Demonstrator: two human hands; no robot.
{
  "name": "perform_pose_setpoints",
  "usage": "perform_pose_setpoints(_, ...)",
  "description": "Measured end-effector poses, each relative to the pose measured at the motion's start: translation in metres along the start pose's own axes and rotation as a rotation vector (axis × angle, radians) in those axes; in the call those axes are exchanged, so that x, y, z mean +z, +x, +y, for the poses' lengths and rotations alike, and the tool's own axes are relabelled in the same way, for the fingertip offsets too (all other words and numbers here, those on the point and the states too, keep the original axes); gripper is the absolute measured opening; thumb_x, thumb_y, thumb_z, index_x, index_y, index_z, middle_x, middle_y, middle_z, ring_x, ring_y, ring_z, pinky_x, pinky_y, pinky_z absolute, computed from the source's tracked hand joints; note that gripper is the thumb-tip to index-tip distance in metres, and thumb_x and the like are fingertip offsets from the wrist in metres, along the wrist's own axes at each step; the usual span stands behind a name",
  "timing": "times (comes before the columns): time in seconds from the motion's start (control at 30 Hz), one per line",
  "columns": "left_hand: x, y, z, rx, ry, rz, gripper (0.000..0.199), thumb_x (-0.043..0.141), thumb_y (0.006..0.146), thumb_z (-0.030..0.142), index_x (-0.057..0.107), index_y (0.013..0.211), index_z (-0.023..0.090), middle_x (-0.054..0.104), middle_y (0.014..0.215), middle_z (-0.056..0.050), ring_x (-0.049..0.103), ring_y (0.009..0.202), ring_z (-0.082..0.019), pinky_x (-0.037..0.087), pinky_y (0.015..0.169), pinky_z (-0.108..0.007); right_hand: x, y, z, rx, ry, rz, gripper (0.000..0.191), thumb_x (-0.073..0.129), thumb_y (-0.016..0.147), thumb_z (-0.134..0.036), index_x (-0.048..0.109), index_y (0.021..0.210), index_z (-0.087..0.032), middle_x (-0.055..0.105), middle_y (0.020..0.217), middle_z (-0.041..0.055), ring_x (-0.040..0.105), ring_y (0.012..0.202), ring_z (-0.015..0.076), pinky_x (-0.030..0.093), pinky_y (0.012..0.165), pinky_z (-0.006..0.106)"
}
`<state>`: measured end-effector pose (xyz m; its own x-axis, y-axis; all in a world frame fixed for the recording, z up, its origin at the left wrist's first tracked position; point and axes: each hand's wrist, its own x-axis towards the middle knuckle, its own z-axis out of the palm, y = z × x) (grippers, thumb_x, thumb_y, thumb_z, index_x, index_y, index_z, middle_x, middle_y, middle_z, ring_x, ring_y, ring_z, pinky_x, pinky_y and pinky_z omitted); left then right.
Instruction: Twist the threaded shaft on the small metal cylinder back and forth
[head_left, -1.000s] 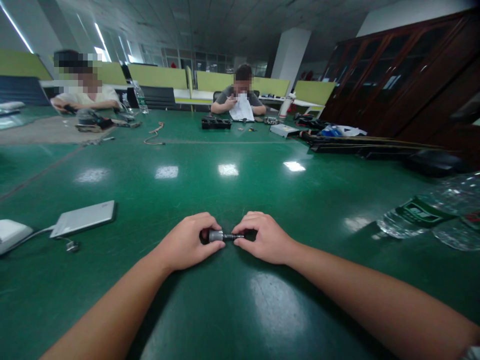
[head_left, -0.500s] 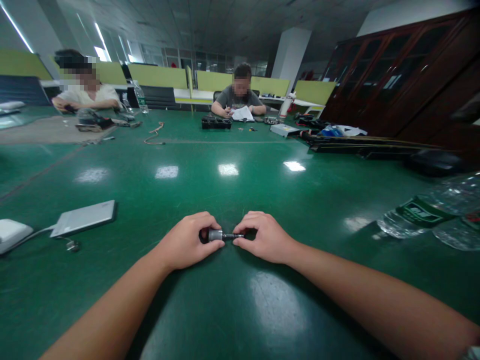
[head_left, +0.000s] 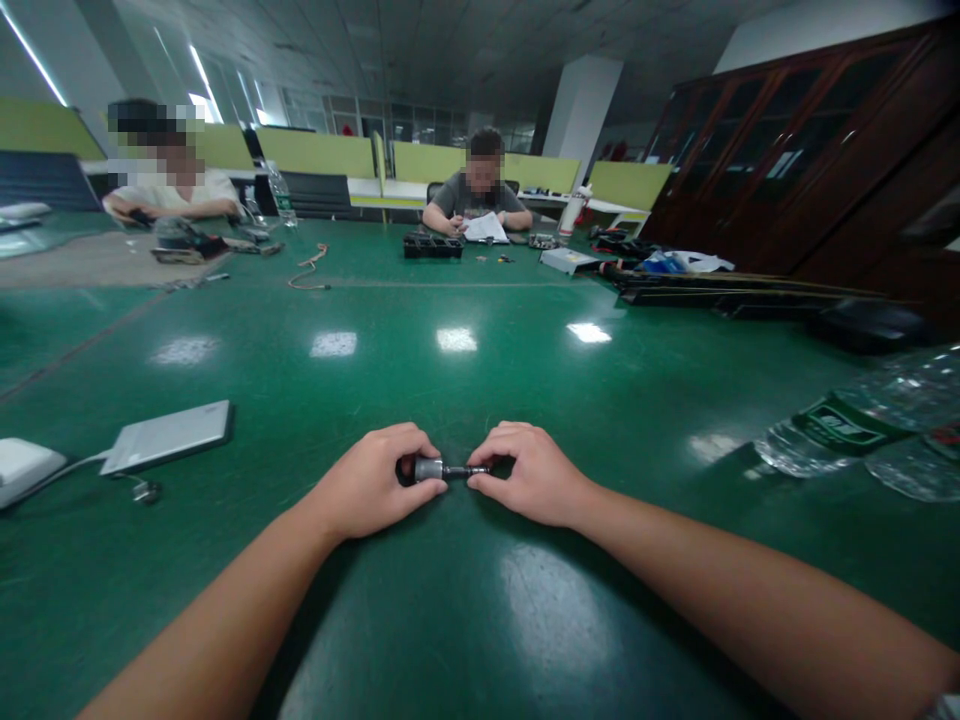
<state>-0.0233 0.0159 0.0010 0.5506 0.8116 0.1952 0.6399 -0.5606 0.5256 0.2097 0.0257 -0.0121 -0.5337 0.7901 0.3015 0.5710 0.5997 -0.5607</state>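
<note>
A small metal part [head_left: 429, 468] with a silvery cylinder and a thin dark shaft lies level between my hands, just over or on the green table [head_left: 390, 380]. My left hand [head_left: 379, 480] pinches the cylinder end between thumb and fingers. At the shaft's right end, my right hand [head_left: 529, 475] has its thumb and fingertips closed on the tip. Part of the cylinder's left end is hidden inside the left hand's curl.
A silver flat device [head_left: 169, 437] with a cable and white box [head_left: 26, 468] is at left. Water bottles [head_left: 840, 425] lie at right. Across the table are a black tray [head_left: 433, 246], dark panels [head_left: 720, 288] and two seated people.
The metal part has shifted very slightly to the left with my left hand. My right hand keeps almost the same place.
</note>
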Motion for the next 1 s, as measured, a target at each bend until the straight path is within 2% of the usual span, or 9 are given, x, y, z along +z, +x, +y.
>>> perform_pose_setpoints(1.0, -0.0032, -0.0008, -0.0051, -0.014, 0.018, 0.032, 0.015, 0.069, 0.080, 0.029, 0.065, 0.090, 0.018, 0.063, 0.081, -0.002, 0.059, 0.073, -0.017, 0.045, 0.068, -0.028, -0.0010, -0.0009, 0.0033, 0.064, 0.003, 0.004, 0.008, 0.075, 0.074, -0.019, 0.075, 0.082, -0.020, 0.071, 0.074, 0.0013, 0.060, 0.073, 0.0158, 0.045, 0.072, 0.030)
